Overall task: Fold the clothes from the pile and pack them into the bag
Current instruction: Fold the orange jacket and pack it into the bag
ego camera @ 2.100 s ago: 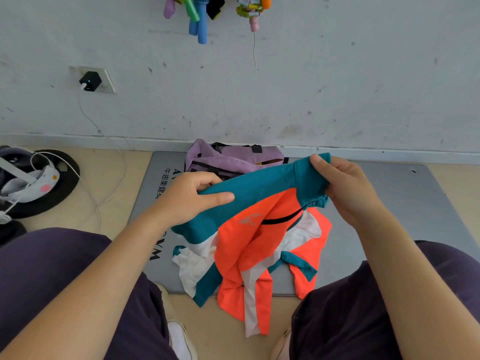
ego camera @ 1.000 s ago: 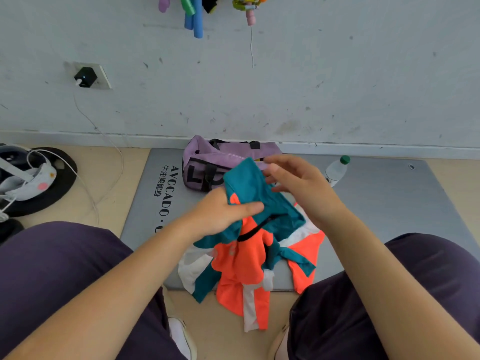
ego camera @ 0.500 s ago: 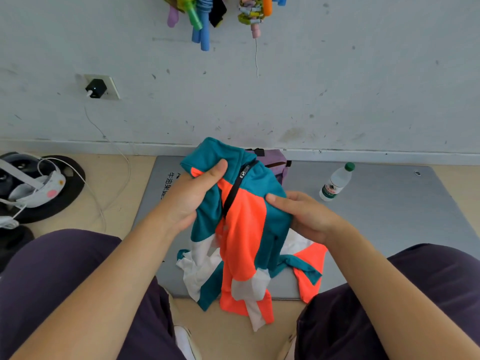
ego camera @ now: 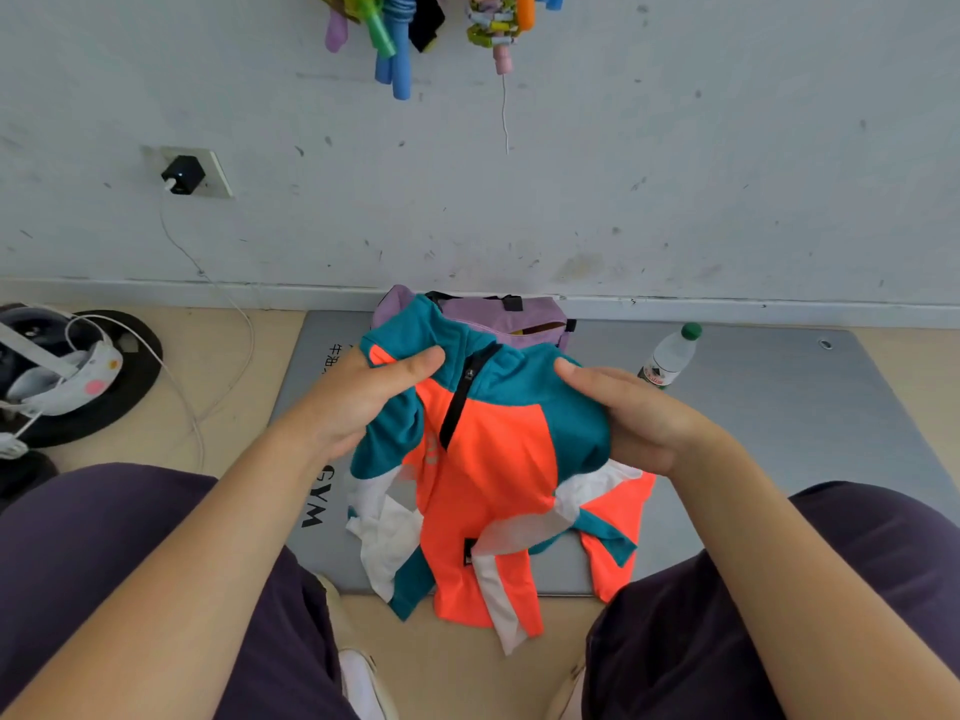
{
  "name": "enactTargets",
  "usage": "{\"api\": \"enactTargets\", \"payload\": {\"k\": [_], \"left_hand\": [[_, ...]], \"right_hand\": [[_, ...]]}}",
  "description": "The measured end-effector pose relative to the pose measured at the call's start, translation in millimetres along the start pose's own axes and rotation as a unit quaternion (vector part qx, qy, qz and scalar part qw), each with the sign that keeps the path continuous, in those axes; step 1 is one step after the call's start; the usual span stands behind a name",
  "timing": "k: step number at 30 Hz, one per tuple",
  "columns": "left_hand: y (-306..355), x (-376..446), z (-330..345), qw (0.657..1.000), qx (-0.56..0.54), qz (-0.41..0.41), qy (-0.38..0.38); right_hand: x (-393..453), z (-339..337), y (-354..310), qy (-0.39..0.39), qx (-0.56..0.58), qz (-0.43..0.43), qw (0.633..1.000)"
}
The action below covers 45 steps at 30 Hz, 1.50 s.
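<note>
Holding orange-teal jacket [ego camera: 483, 449] up, left hand [ego camera: 363, 402] and right hand [ego camera: 634, 418] each gripping a shoulder (purple bag [ego camera: 498, 317] at twelve o'clock).

Bright, even, diffuse light; no glare; shadows soft and faint, a dim one under the jacket [ego camera: 488, 459] on the mat [ego camera: 779, 407]; wide-angle bending curves the wall [ego camera: 675, 174] skirting and the mat's edges; focus mildly soft throughout; forearms at the bottom corners loom stretched.
</note>
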<state>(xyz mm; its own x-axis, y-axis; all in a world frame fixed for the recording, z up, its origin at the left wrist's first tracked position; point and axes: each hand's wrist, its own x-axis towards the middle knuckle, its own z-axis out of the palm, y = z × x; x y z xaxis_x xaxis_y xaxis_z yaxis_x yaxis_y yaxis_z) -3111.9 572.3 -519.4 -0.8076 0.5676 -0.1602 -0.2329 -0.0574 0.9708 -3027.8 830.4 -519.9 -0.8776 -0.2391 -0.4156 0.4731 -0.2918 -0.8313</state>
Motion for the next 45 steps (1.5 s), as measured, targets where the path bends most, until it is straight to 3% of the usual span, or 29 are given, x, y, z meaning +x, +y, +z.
{"api": "enactTargets", "payload": {"k": [4, 9, 11, 13, 16, 18, 21, 23, 27, 29, 31, 32, 34, 36, 38, 40, 42, 45], "left_hand": [[2, -1, 0, 0.998, 0.012, 0.015, -0.052], [3, -1, -2, 0.997, 0.065, -0.013, -0.027], [3, 1, -4, 0.991, 0.128, -0.035, 0.020], [1, 5, -6, 0.973, 0.194, -0.033, 0.119], [-3, 10, -12, 0.945, 0.232, -0.028, 0.228], [-2, 9, -19, 0.936, 0.280, -0.043, 0.209], [3, 6, -32, 0.896, 0.421, -0.104, 0.095], [0, 6, -37, 0.885, 0.450, -0.107, 0.048], [-5, 10, -36, 0.956, 0.253, 0.027, 0.145], [-3, 11, -30, 0.983, 0.107, 0.064, 0.133], [-1, 10, -24, 0.992, 0.000, 0.044, 0.117], [0, 9, -22, 0.993, 0.002, 0.026, 0.118], [0, 9, -20, 0.983, 0.136, -0.027, 0.117], [-1, 5, -19, 0.948, 0.296, -0.109, 0.037], [-4, 1, -18, 0.922, 0.356, -0.148, -0.047], [-5, -2, -12, 0.943, 0.301, -0.126, -0.067], [-5, -2, -11, 0.979, 0.171, -0.102, -0.053], [-3, 0, -9, 0.996, 0.031, -0.064, -0.053]], "right_hand": [[2, 5, 0, 0.042, 0.035, 0.069, 0.996], [2, -4, -3, 0.095, 0.055, 0.036, 0.993], [2, -9, -4, 0.118, 0.069, -0.021, 0.990], [1, -15, -7, 0.146, 0.066, -0.098, 0.982], [-2, -19, -11, 0.211, -0.003, -0.168, 0.963], [-3, -20, -14, 0.251, -0.069, -0.187, 0.947], [-7, -23, -19, 0.294, -0.138, -0.199, 0.925], [-9, -25, -20, 0.286, -0.139, -0.190, 0.929], [-9, -25, -16, 0.253, -0.175, -0.156, 0.939], [-8, -26, -14, 0.251, -0.174, -0.151, 0.940], [-8, -28, -14, 0.244, -0.146, -0.166, 0.944], [-8, -28, -14, 0.239, -0.133, -0.179, 0.945], [-7, -27, -14, 0.243, -0.121, -0.201, 0.941], [-6, -25, -13, 0.248, -0.114, -0.211, 0.939], [-6, -24, -12, 0.245, -0.110, -0.215, 0.939], [-6, -24, -12, 0.239, -0.098, -0.219, 0.941], [-8, -23, -14, 0.228, -0.067, -0.226, 0.945], [-10, -24, -16, 0.198, -0.025, -0.225, 0.954]]}}
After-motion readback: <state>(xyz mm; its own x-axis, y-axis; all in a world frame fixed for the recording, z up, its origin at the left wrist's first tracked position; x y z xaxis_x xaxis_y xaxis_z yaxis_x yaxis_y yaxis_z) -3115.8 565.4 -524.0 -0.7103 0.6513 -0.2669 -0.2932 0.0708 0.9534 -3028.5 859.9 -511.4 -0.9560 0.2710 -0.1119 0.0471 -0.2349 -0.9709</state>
